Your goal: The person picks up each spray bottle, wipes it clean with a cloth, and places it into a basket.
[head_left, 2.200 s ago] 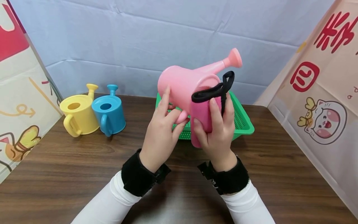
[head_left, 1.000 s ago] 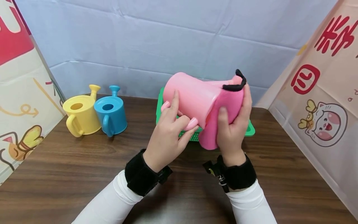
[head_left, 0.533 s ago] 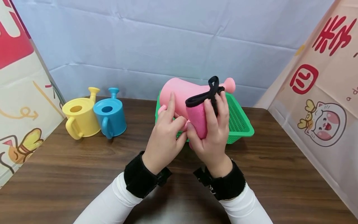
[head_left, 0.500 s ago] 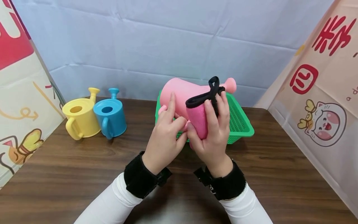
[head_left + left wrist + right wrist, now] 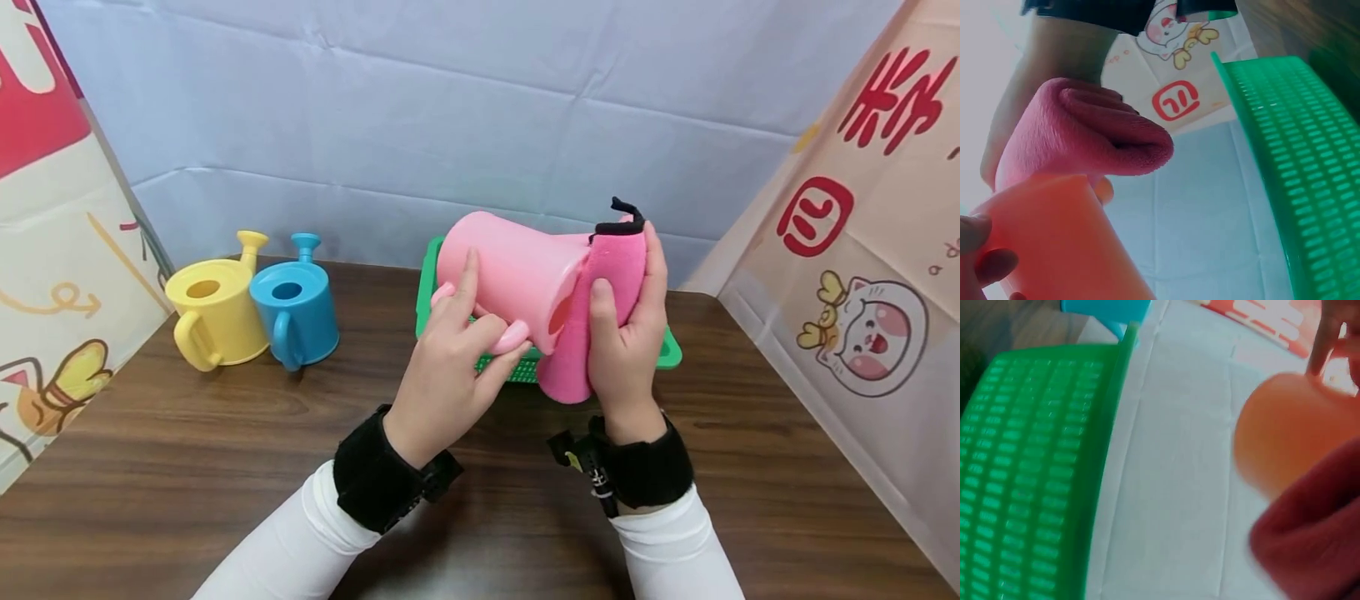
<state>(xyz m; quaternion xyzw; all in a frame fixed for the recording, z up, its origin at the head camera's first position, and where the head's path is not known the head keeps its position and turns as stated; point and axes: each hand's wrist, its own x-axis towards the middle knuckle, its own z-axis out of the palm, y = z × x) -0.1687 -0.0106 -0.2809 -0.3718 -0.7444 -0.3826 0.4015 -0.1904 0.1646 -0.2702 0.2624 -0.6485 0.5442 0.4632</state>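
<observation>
Near the centre of the frame, the pink watering can [image 5: 510, 267] lies tilted on its side, its open end towards the lower right, with the green basket [image 5: 670, 350] partly hidden behind it. The left hand [image 5: 450, 358] has its fingers closed on the can's handle [image 5: 512, 337], the index finger laid straight along the body, much as half a second ago. The right hand [image 5: 626, 346] is wrapped round a pink cloth [image 5: 568, 367], thumb on the near face, and holds it beside the can's open end. Half a second ago that hand sits nearer the middle, the cloth covers the open end and the spout shows at its upper right; now hand and cloth are further right, the reddish opening is partly bared and the spout is almost wholly hidden. The cloth's black trim [image 5: 618, 227], earlier a standing loop, now shows as a short band at the top. At the left of the frame the yellow watering can [image 5: 225, 321] and blue watering can [image 5: 307, 304] stand upright on the worktop [image 5: 225, 467], unmoved
</observation>
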